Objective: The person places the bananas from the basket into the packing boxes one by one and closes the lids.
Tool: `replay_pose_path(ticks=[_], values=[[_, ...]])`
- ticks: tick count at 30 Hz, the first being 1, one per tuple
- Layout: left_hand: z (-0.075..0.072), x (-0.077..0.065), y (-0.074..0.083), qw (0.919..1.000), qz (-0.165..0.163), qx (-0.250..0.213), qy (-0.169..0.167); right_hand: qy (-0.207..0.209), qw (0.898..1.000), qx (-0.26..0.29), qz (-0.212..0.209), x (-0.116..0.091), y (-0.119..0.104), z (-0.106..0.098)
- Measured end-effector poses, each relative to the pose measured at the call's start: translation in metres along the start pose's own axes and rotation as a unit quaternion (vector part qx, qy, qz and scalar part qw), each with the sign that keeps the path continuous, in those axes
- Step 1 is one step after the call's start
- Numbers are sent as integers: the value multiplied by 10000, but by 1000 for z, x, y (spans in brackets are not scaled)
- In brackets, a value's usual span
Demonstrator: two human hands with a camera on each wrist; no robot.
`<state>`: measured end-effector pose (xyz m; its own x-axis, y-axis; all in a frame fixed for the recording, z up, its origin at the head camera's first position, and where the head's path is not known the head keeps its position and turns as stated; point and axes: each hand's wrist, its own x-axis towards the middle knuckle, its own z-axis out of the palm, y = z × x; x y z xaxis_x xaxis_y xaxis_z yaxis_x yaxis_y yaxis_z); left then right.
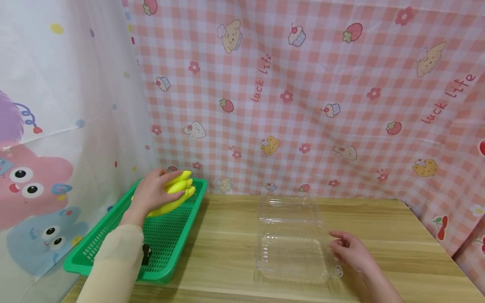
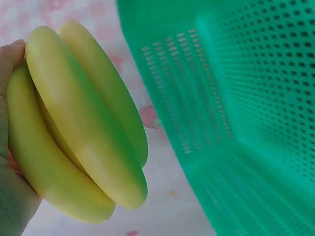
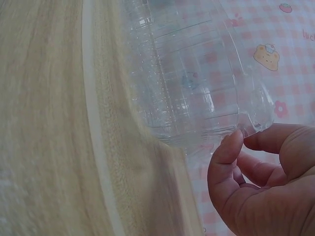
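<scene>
My left hand (image 1: 151,191) grips a bunch of yellow bananas (image 1: 176,195) above the far part of a green plastic basket (image 1: 188,232). In the left wrist view the bananas (image 2: 81,118) lie against the palm, beside the basket wall (image 2: 172,98). A clear plastic clamshell box (image 1: 291,277) sits on the table with its lid folded back. At its right edge is my right hand (image 1: 354,254). The right wrist view shows the thumb and index finger (image 3: 275,135) pinching the rim of the box (image 3: 197,98) by its tab.
The basket stands at the left of the wooden table (image 1: 227,252), with a small black object (image 1: 146,254) in it, partly hidden by the left sleeve (image 1: 117,261). A pink checked cloth (image 1: 273,122) hangs behind the table and a white printed curtain (image 1: 94,105) at the left.
</scene>
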<state>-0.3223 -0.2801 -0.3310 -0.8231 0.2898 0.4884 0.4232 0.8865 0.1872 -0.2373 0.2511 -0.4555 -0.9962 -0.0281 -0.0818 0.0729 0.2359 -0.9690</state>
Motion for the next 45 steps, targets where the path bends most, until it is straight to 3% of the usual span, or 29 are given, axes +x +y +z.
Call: replay_pose_path(ticks=[6, 13, 20, 28, 33, 45], values=[[-5, 5, 24, 9967, 685, 26, 431, 15, 10000, -6, 57, 0, -1, 1], [-9, 8, 51, 9834, 1545, -62, 946, -3, 9999, -90, 121, -1, -2, 1], [-14, 9, 78, 9736, 1930, -163, 1204, 24, 9999, -37, 105, -1, -2, 1], [-11, 11, 104, 9537, 2528, -277, 1604, 70, 9999, -6, 148, 0, -2, 1], [-4, 10, 120, 9482, 2684, -391, 1652, 95, 9997, -32, 212, 0, -2, 0], [28, 7, 161, 9484, 2707, -590, 1540, 137, 9998, -83, 81, 0, 0, 3]])
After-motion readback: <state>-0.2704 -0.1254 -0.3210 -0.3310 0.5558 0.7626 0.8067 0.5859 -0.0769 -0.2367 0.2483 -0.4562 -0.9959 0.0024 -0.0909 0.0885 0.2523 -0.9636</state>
